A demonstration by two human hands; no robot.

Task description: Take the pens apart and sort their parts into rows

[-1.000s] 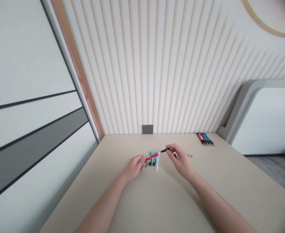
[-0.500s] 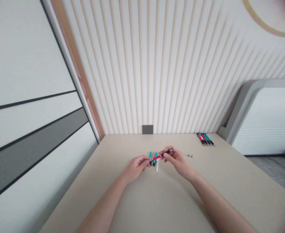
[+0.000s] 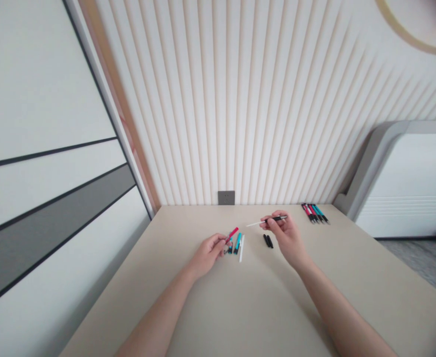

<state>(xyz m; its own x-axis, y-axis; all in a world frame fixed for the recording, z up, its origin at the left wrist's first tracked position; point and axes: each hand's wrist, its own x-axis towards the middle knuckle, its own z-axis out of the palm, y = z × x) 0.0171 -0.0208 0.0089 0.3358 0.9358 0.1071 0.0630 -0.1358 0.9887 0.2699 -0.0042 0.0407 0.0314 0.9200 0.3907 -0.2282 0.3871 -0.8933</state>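
- Red barrel (image 3: 234, 231): held above the table (image 3: 218, 312) in the left hand (image 3: 207, 254), its near end between thumb and fingertips, its far end sticking out past them, up and to the right.
- Left fingers: pinching the barrel, the thumb along the near side, the others curled behind; how far the barrel runs back inside them is hidden.
- Black grip (image 3: 275, 219): in the right hand (image 3: 287, 240), lying across the fingers with the thumb against it; its silver tip points right, beyond the knuckles.
- Right fingers: pinching the grip, bent around it.
- Refill (image 3: 254, 224): thin and white, jutting left out of the grip past the fingertips, towards the barrel but apart from it.
- Blue barrels (image 3: 238, 242): two on the table, just beside the left fingertips, one partly covered by them.
- White rods (image 3: 242, 249): right of the blue barrels.
- Two black grips (image 3: 268, 241): side by side below the right fingers.
- Pens (image 3: 315, 213): a row at the table's far right corner.
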